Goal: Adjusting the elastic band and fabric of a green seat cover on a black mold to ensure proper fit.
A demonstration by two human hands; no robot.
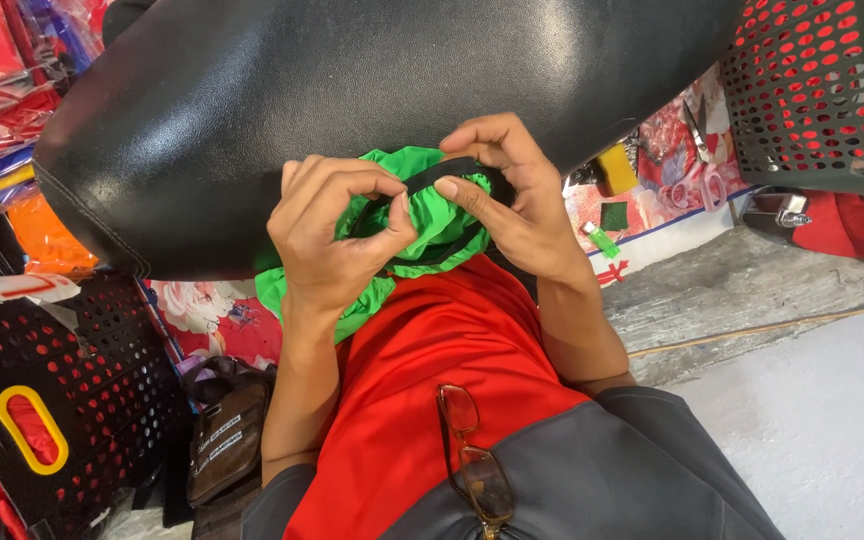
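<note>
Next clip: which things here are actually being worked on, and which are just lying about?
In hand:
- bright green gathered fabric
- black elastic strap, pinched by left hand and right hand

Lying about:
- black leather seat
- yellow sponge block
- small green lighter
- dark green perforated plastic basket
- brown-framed glasses
</note>
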